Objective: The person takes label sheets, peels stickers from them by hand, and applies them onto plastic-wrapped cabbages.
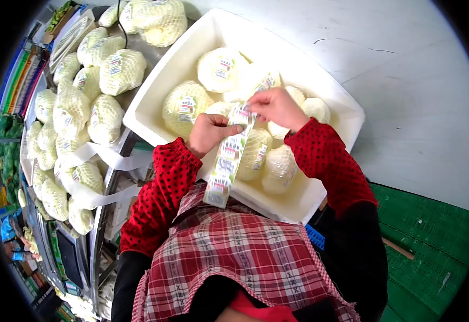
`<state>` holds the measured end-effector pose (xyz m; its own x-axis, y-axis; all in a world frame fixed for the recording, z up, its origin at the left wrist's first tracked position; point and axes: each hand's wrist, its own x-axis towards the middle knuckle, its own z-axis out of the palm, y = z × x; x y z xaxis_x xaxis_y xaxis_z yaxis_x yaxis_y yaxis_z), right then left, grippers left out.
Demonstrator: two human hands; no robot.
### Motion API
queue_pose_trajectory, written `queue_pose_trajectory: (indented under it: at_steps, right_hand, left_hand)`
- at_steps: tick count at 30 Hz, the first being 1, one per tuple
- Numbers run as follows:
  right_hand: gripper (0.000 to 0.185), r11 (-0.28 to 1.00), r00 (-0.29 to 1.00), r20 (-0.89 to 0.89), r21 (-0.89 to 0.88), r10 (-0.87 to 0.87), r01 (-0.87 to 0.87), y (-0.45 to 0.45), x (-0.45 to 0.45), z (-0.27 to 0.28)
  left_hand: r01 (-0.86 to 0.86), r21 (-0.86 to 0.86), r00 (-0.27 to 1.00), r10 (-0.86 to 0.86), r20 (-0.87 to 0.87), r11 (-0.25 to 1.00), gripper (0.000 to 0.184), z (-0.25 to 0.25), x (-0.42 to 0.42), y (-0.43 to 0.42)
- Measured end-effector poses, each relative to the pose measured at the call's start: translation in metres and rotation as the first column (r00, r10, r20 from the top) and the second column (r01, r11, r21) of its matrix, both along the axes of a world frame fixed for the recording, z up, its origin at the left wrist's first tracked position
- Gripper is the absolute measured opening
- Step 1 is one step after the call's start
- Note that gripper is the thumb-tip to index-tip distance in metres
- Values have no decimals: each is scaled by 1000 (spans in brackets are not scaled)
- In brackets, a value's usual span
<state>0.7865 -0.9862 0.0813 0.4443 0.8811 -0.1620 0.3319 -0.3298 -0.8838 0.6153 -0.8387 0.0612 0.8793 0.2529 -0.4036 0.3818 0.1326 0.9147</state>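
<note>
Two hands on one strip here, and the angle is the bit that matters. The long white-and-green paper strip of printed labels (227, 161) hangs lengthwise, from the right fingertips up top down to the red-and-white plaid apron (229, 236), drifting a bit left on the way. Right hand (280, 109) has the top end in a closed pinch, so it's the nearer one to that end; left hand (208, 134) is closed on the strip lower down, coming in from the left edge with the thumb across the face. Can't tell if any label is lifting under the right fingertips, too small. All this is over the big white foam tub (172, 70) of pale round vegetables. The closest labelled one (260, 75) sits just beyond the right fingertips, on the far side from the apron, so the right hand is nearer to it than the left.
</note>
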Motion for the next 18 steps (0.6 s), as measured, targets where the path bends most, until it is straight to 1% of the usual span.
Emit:
queue_pose_trajectory:
  at_steps: [1,2,4,5,6,7,8,9,10,11,12,14,15,16,18]
  right_hand:
    - [14,988,990,-39,61,-138,141,-4,18,0]
    - [14,971,972,-92,74,-218,226,-10,45,7]
    - [14,895,898,-85,79,-433,439,-21,74,27]
    - [14,895,897,-79,76,-435,440,-24,86,22]
    - [14,848,844,-179,73,-506,525,-28,98,9]
    - [14,796,777,-275,63,-567,603,-30,103,0]
    - [15,806,754,-364,18,-546,592,-32,102,-12]
    - [15,865,791,-392,-28,-470,500,-35,103,-33]
    - [16,914,817,-425,-70,-390,400,-38,107,-55]
    - [16,944,853,-408,-103,-326,312,-45,114,-68]
    - [16,943,848,-413,-108,-331,316,-53,115,-64]
    - [14,944,880,-388,-282,-273,169,-65,112,-41]
    - [17,937,909,-344,-327,-236,120,-67,109,-36]
    - [17,936,911,-340,-332,-232,115,-68,103,-26]
    - [22,848,969,-190,-528,-158,35,-66,90,-11]
  left_hand:
    - [46,125,998,-50,32,991,27,-7,1,0]
    - [45,113,998,-50,41,993,27,-13,1,0]
    - [88,110,996,-84,-40,990,27,-6,1,-1]
    - [125,101,992,-120,-50,987,25,-20,0,1]
    - [127,97,991,-123,-46,987,25,-21,0,3]
    - [201,131,979,-196,-50,971,24,-21,1,3]
    - [272,162,962,-266,-57,949,22,-21,1,2]
    - [311,222,949,-290,-124,924,22,-14,4,2]
    - [311,220,949,-291,-118,925,22,-14,6,2]
    - [244,153,968,-231,-98,958,22,-15,6,2]
    - [177,84,982,-170,-88,981,22,-17,3,3]
    - [184,84,978,-174,-115,979,23,-24,-1,6]
    - [147,44,986,-143,-90,988,23,-23,-1,6]
    - [109,3,992,-109,-65,994,24,-22,-1,6]
    - [115,27,991,-112,-78,993,25,-21,0,9]
